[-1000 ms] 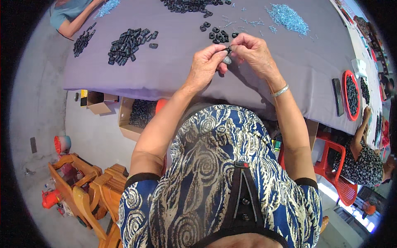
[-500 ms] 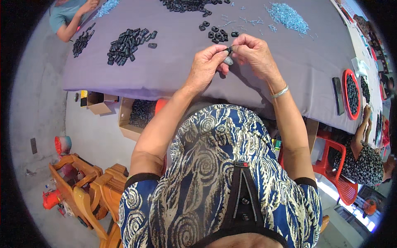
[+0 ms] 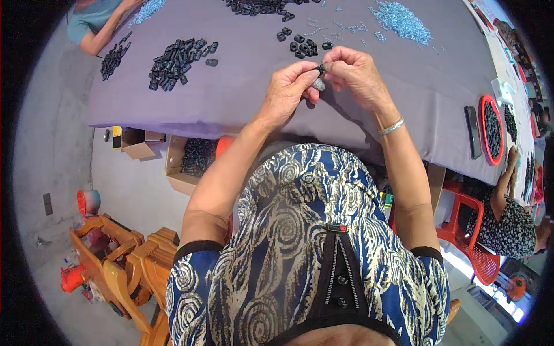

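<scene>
Both of my hands meet above the grey-purple cloth table (image 3: 242, 92). My left hand (image 3: 288, 92) and my right hand (image 3: 355, 72) pinch one small black part (image 3: 319, 70) between their fingertips, with a small grey piece (image 3: 318, 85) hanging just under it. A small cluster of black parts (image 3: 301, 46) lies on the cloth right behind my hands. A silver bangle (image 3: 391, 127) circles my right wrist.
A bigger pile of black parts (image 3: 176, 56) lies to the left, small silvery-blue pieces (image 3: 401, 20) to the far right. A red tray of parts (image 3: 493, 130) and a dark bar (image 3: 472, 131) sit right. Other people work at the table's corners. A cardboard box (image 3: 193, 161) stands below.
</scene>
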Tool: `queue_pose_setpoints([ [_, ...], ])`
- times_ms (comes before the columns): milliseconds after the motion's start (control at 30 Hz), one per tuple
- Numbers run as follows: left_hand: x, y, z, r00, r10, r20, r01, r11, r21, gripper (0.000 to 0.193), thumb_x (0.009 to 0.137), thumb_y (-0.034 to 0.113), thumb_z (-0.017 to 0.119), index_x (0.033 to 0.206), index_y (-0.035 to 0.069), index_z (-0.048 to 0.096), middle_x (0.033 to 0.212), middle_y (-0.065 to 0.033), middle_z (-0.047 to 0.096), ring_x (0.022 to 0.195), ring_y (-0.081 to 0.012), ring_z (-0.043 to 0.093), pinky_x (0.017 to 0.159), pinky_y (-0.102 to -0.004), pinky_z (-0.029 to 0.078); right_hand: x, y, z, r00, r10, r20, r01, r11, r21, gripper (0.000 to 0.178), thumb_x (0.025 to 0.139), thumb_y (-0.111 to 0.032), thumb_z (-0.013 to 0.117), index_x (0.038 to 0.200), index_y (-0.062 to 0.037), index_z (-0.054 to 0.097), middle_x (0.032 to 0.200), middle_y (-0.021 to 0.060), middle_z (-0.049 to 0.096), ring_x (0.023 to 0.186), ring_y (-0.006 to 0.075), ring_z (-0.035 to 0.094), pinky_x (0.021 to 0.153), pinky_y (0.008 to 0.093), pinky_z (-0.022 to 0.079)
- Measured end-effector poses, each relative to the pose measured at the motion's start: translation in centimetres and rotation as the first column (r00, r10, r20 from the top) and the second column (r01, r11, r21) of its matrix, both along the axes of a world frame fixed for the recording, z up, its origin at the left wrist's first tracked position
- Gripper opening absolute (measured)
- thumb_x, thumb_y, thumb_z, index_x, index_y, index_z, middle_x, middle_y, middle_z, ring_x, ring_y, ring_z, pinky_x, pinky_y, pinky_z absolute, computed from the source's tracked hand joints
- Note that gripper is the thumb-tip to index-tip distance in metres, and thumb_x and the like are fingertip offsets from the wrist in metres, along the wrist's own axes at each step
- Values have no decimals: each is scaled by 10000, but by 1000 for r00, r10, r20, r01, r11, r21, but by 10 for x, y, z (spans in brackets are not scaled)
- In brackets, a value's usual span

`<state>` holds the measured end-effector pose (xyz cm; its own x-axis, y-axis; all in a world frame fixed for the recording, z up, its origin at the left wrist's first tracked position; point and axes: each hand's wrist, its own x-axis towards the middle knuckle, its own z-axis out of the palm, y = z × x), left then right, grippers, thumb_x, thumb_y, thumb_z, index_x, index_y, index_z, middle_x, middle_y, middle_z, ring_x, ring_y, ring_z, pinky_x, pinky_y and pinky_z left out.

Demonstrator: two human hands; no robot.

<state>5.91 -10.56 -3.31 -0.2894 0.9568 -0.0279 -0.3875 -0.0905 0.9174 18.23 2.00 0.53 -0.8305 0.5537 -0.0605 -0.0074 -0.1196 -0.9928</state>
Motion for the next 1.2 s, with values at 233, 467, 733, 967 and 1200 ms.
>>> queue_pose_setpoints([
  [233, 2, 0, -1, 1000, 6, -14, -6, 1000, -2, 223, 945, 143, 522, 1095, -13, 573, 761, -34, 598, 611, -97, 574, 548, -257, 494, 5, 0, 3, 999, 31, 23, -29, 996, -78, 76, 832, -121, 615, 831, -45, 610, 681, -7, 570, 565, 38, 504, 450, 187, 413],
  [467, 2, 1, 0, 999, 2, -40, -3, 1000, -17, 222, 944, 144, 526, 1092, -14, 577, 786, -33, 600, 617, -89, 570, 548, -248, 496, 4, -1, 10, 994, 4, 108, -8, 999, 39, 84, 823, -131, 617, 836, -48, 613, 680, -6, 572, 571, 33, 521, 404, 184, 395],
  [733, 3, 2, 2, 1000, -5, -25, 5, 1000, 6, 213, 936, 149, 539, 1071, -8, 586, 727, -24, 590, 587, -77, 575, 506, -236, 485, 9, 4, 9, 988, 76, 134, -68, 996, -63, 79, 843, -158, 614, 830, -84, 592, 672, -36, 558, 531, -3, 494, 384, 160, 356],
  [967, 4, 2, 0, 999, -5, -43, 5, 1000, 11, 218, 939, 145, 531, 1080, -13, 585, 741, -18, 589, 597, -74, 575, 515, -230, 486, 7, 6, 8, 989, 93, 118, -84, 993, -78, 67, 846, -150, 611, 828, -92, 582, 664, -32, 558, 521, -4, 493, 382, 154, 351],
  [1200, 4, 2, 1, 1000, -10, -26, 10, 1000, 7, 213, 938, 145, 531, 1071, -13, 586, 746, -18, 588, 601, -73, 576, 522, -230, 487, 8, 5, 8, 990, 86, 110, -75, 992, -105, 51, 836, -142, 603, 827, -96, 582, 660, -26, 564, 502, -6, 478, 382, 150, 348],
])
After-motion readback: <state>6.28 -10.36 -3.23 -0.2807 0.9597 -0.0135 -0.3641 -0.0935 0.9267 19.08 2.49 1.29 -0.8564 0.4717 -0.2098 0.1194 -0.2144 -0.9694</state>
